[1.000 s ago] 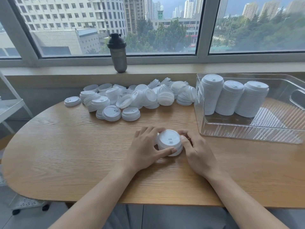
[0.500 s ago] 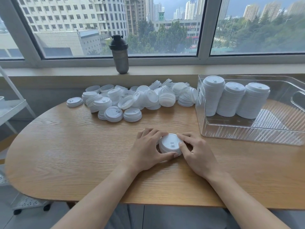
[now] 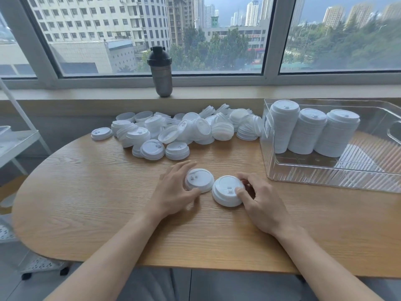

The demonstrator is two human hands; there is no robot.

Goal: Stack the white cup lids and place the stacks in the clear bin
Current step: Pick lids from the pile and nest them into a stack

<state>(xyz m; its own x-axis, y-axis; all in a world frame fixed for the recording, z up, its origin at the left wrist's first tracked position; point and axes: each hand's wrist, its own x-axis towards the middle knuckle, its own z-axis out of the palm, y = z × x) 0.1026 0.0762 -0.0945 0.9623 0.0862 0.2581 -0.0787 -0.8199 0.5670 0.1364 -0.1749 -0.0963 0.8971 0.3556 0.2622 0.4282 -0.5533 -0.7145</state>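
Two white cup lids lie side by side on the wooden table point(image 3: 86, 192). My left hand point(image 3: 173, 192) grips the left lid point(image 3: 198, 179) between thumb and fingers. My right hand point(image 3: 258, 200) pinches the right lid point(image 3: 226, 190) at its right rim, thumb on top. A heap of loose white lids point(image 3: 184, 129) lies behind them toward the window. The clear bin point(image 3: 325, 172) stands at the right and holds three tall lid stacks point(image 3: 303, 131) leaning to the left.
A dark shaker bottle point(image 3: 161, 72) stands on the window sill behind the heap. A white shelf cart point(image 3: 13, 144) is off the table's left end. The table's front edge runs just ahead of my forearms.
Both hands held one small lid stack together between them. Now the stack is split into two lids, and the hands have moved apart, one lid in each.
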